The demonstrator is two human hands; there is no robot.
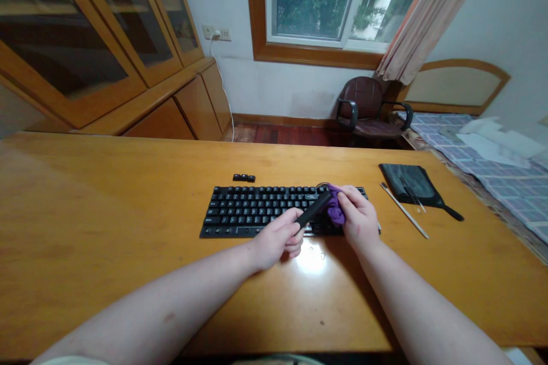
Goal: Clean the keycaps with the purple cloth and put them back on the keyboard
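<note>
While L hand [278,239] grips a black bar [314,211], prob to steady it, R hand [359,218] pinches purple cloth [336,214] against its tip, over the kybd [246,205] toward 3 o'clock; 3 keycaps [244,178] sit beyond at 11, prob parked clear.

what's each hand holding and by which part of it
The left hand grips the black bar by its near end; the right hand holds the bunched purple cloth by its right side.

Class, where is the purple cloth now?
In the head view, right of centre, the purple cloth is in the right hand, at the tip of the black object in the left hand, over the right part of the keyboard.
</note>
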